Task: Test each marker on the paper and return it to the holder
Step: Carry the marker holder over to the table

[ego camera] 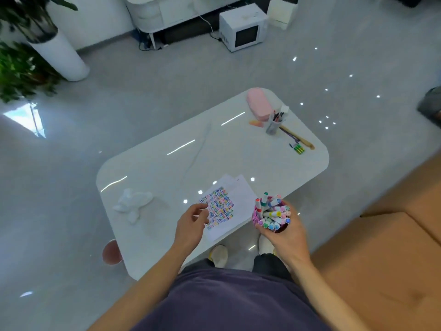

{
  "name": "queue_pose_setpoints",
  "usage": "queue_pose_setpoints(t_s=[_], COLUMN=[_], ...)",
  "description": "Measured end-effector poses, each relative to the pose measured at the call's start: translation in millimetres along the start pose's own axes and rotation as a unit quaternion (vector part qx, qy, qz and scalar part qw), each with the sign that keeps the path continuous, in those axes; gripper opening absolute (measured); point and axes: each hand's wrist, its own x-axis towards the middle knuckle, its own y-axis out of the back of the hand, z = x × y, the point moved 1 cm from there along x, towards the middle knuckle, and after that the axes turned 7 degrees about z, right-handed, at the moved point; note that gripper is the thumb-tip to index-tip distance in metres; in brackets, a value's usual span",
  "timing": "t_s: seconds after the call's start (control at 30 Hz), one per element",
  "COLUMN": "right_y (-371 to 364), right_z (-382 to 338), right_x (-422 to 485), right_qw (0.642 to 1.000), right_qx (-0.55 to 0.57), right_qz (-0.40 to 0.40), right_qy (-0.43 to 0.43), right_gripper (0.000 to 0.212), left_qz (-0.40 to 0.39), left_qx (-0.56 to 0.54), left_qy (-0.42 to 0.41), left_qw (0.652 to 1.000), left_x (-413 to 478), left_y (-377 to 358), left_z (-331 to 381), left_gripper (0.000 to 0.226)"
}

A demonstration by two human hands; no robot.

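- The right hand (287,237) wraps its fingers from below and behind around a pink round marker holder (255,217). It carries the holder just off the near-right edge of the glossy white table (167,168), probably so the caps face the person and the next one is easy to pick.
- The bundle of pastel-capped white markers (274,212) fills the holder, caps up. None lies loose on the table, so either a test has just finished or the next has not begun.
- The white sheet of paper (242,193) lies at the table's near edge, beside the holder. A dense block of multicoloured squiggles covers its left part, which suggests many markers are already tested.
- The left hand (193,220) sits at the sheet's left edge with loosely curled, empty fingers. It seems ready to steady the paper, though I cannot tell whether it touches.
- A crumpled white tissue (133,203) lies well to the left, perhaps for wiping ink.
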Motion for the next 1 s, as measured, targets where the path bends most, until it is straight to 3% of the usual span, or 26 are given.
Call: queue_pose_setpoints(t_s=[0.23,0.47,1.0], right_y=[26.0,48.8,31.9], right_z=[2.5,6.7,35.8], right_x=[51.5,87.5,66.6], right_qw=[0.992,0.971,0.954], right_qx=[-0.032,-0.042,-0.079], right_qz=[-0.117,-0.228,-0.283], right_qy=[0.029,0.053,0.055], right_gripper=[0.079,0.075,0.077], left_qz=[0.102,0.196,0.249], left_qx=[-0.056,-0.137,-0.175], left_qy=[0.064,0.139,0.188], left_qw=[0.991,0.961,0.934], left_x=[-31.9,-74.6,-126.6], left_y=[-39.1,-90.4,-109.7], left_z=[-1.6,-15.6,-63.9], left_gripper=[0.018,0.018,0.016])
